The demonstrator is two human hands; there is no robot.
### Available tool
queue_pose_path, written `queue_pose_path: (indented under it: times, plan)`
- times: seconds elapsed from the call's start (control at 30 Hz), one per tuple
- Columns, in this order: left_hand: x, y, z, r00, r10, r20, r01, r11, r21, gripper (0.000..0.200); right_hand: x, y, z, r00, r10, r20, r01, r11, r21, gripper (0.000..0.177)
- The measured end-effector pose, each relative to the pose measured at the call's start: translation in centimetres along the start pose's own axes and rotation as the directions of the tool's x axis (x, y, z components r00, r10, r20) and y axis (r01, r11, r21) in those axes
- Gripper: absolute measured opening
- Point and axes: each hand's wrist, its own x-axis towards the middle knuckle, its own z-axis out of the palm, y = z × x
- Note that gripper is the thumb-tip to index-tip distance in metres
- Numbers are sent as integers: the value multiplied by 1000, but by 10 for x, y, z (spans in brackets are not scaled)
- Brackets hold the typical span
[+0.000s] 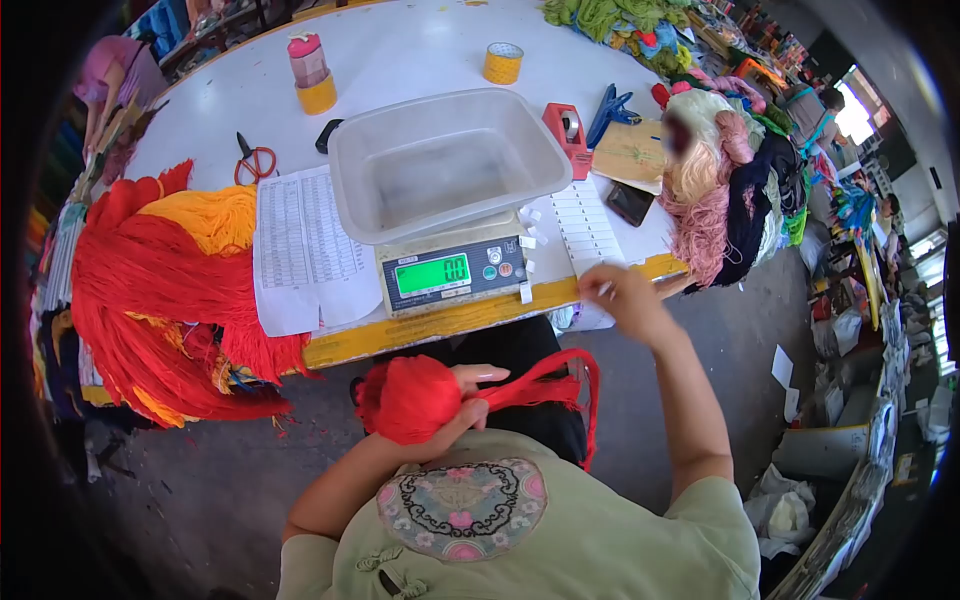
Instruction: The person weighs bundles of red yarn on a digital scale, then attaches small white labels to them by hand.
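My left hand [474, 393] is closed around a thick bundle of red yarn [412, 397] in front of my chest. A loose tail of the same yarn trails off to the right and hangs down. At the table's front edge, my right hand [632, 305] has its fingertips pinched together beside a sheet of white labels [586, 222]. What they hold, if anything, is too small to make out. Between the hands and the table's middle stands a digital scale [450, 275] reading 0.0, with a translucent plastic tub [450, 160] on its top.
Red yarn hanks [165, 290] and orange yarn [210, 220] lie at left, near scissors [254, 160] and a printed list [305, 240]. To the right are a tape dispenser [568, 140], a phone [629, 203] and mixed yarn [715, 180]. A pink-capped bottle [309, 65] stands farther back.
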Motion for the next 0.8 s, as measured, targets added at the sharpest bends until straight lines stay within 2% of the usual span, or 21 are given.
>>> queue_pose_path:
  times: [0.03, 0.1, 0.17, 0.2, 0.4, 0.5, 0.6, 0.63, 0.67, 0.7, 0.73, 0.77, 0.8]
  plan:
    - [-5, -3, -1, 1000, 2, -11, -3, 999, -34, 39, 11, 27, -11, 970, -151, -189, 83, 942, -325, 19]
    - [-9, -8, 1, 999, -2, -34, 2, 1000, 1, 37, 27, 62, -27, 940, -219, -263, 112, 922, -370, 24]
    - [-10, -12, 2, 999, -18, -43, 19, 999, 31, 37, 33, 77, -26, 947, -247, -207, 165, 922, -349, 24]
    - [-10, -12, 2, 999, -18, -44, 19, 999, 30, 36, 34, 79, -26, 949, -260, -178, 190, 922, -336, 24]
    - [-7, -15, 5, 998, -32, -51, 32, 999, 5, 36, 32, 85, -19, 953, -208, -220, 114, 920, -376, 19]
    - [-6, -17, 4, 997, 9, -78, -8, 1000, 19, 38, 20, 72, -16, 899, -321, -297, 141, 856, -497, 16]
    - [-5, -14, 3, 987, 22, -157, -19, 1000, 16, 45, 4, 32, 8, 808, -201, -554, 27, 952, -305, 12]
    - [-2, -7, 4, 984, 26, -176, -24, 1000, 11, 48, -3, 9, 20, 890, -56, -453, 88, 995, 49, 10]
    - [2, -2, 4, 981, 29, -191, -27, 1000, 11, 52, -14, -22, 31, 954, 49, -297, 79, 912, 403, 9]
    - [6, -1, 4, 985, 49, -166, -46, 999, 22, 60, -28, -61, 37, 991, 134, -15, -67, 585, 809, 8]
    - [10, -4, 6, 975, 136, -178, -130, 990, 45, 61, -37, -80, 50, 993, 82, 86, -113, 419, 901, 8]
    - [13, -6, 9, 956, 227, -184, -217, 974, 70, 62, -43, -95, 60, 992, 14, 125, -121, 388, 914, 8]
    - [14, -5, 10, 959, 208, -191, -203, 978, 46, 63, -43, -103, 71, 994, -21, 104, -83, 450, 889, 6]
